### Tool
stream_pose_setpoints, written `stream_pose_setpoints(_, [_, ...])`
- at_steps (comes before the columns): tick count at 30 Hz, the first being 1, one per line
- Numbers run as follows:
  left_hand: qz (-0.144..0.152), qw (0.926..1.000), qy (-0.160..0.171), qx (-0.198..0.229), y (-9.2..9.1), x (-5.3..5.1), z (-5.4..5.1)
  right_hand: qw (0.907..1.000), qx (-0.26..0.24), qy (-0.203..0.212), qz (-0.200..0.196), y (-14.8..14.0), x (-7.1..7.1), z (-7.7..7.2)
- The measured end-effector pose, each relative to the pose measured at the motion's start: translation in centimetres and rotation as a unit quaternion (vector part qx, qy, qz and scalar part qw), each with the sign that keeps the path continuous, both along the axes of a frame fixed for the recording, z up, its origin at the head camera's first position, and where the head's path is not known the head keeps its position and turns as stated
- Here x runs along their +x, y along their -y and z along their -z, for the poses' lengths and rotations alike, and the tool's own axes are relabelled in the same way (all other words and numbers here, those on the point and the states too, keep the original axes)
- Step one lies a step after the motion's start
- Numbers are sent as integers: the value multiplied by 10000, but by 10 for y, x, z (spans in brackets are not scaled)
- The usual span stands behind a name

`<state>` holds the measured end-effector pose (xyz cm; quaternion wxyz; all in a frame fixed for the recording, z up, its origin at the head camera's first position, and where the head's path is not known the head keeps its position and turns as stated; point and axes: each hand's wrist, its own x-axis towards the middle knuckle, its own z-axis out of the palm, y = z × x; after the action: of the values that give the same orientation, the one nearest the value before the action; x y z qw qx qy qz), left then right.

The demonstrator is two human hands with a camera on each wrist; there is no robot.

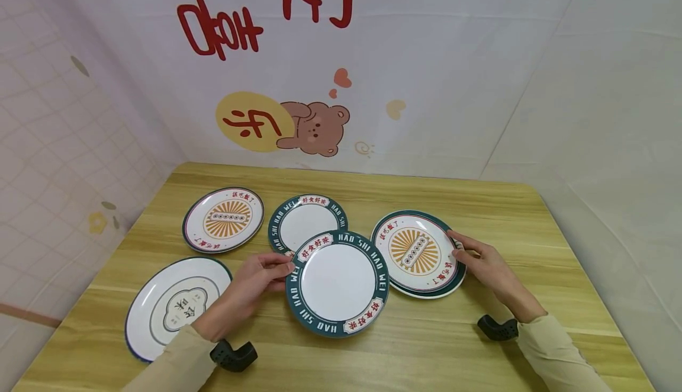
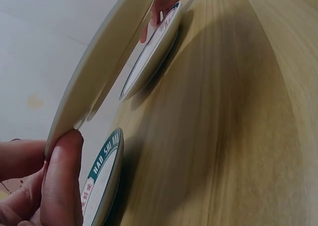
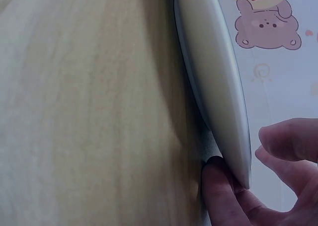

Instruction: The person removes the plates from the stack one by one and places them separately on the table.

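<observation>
My left hand (image 1: 261, 276) pinches the left rim of a green-rimmed white plate (image 1: 338, 282) between thumb and fingers. That plate is raised off the wood; its pale underside (image 2: 97, 62) fills the upper left wrist view. At the right, my right hand (image 1: 487, 264) is at the edge of a white plate with an orange sunburst (image 1: 415, 253), which lies over another green-rimmed plate (image 1: 457, 282). The right wrist view has fingertips (image 3: 218, 179) touching low at the rim, while another digit stands apart above it.
Behind the raised plate lies another green-rimmed plate (image 1: 306, 223), partly covered by it. A second sunburst plate (image 1: 224, 220) rests at the back left. Nearer, a white plate with a grey emblem (image 1: 154, 303) lies beneath my left forearm. A printed wall cloth (image 1: 426, 84) borders the wooden table (image 1: 415, 350).
</observation>
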<state>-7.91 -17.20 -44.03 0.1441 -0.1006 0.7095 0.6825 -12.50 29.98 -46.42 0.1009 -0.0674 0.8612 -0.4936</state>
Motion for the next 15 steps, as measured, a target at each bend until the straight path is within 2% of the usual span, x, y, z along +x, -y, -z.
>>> stream_pose_setpoints(6, [77, 9997, -26, -213, 11, 3, 1, 10000, 5, 54, 24, 1, 1, -1])
stream_pose_setpoints(15, [181, 9996, -7, -199, 22, 5, 0, 10000, 83, 33, 18, 0, 1, 0])
